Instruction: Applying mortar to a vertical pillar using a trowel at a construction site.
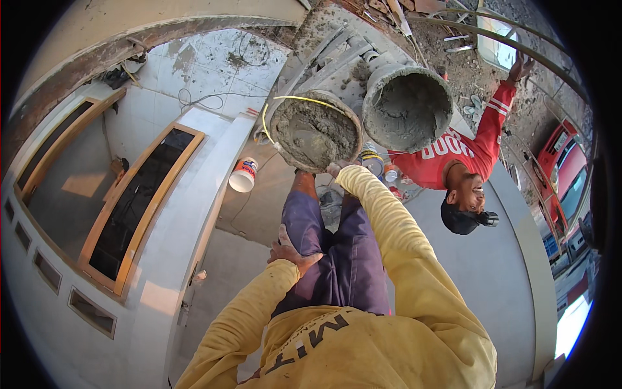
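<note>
Before my legs sits a round bucket (pixel 357 133) partly filled with wet grey mortar (pixel 317 133). Its yellow handle (pixel 267 123) leans over the far left rim. My right hand (pixel 337 168) is closed on the near rim of this bucket, with some of its fingers hidden. My left hand (pixel 293 251) lies on my left thigh above the knee, fingers apart and holding nothing. Just right of the mortar bucket stands a second bucket (pixel 414 107), its inner wall coated with grey mortar.
A co-worker in a red sweater (pixel 453 159) is at the right, one arm stretched outward. A small white tub (pixel 243 175) sits left of the mortar bucket. Small cans (pixel 374 161) stand behind my right hand. Wooden-framed windows (pixel 139 214) line the left wall. Planks (pixel 334 65) lie beyond the buckets.
</note>
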The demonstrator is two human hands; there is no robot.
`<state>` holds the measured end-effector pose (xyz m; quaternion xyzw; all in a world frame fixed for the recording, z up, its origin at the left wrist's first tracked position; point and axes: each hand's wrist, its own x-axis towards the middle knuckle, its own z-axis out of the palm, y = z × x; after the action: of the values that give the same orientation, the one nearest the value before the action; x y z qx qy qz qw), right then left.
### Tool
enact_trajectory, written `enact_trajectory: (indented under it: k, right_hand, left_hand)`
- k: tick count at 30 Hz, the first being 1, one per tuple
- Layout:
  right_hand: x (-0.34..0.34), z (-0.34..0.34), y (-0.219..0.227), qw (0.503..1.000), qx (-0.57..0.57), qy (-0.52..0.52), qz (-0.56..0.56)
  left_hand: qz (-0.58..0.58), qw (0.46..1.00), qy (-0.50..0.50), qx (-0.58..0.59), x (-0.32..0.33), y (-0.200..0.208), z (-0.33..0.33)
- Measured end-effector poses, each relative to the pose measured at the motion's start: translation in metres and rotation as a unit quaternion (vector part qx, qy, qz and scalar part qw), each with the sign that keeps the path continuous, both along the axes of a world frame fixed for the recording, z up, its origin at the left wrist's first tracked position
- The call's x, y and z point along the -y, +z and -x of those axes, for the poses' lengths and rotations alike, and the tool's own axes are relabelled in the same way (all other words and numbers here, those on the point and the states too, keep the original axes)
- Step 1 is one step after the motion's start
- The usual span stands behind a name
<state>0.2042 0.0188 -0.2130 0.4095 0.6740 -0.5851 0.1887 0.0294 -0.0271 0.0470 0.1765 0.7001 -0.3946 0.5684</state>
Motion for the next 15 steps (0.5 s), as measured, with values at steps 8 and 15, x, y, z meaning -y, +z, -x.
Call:
enact_trajectory:
  k: [8,15]
  right_hand:
    - [-0.027,-0.053,0.092,0.975,0.201,-0.075,0.060]
    - [-0.060,-0.016,0.120,0.931,0.331,-0.058,0.141]
  left_hand:
    - [0.036,0.999,0.021,0.015,-0.021,0.007,0.009]
    - [0.037,0.999,0.025,0.017,-0.015,0.007,0.014]
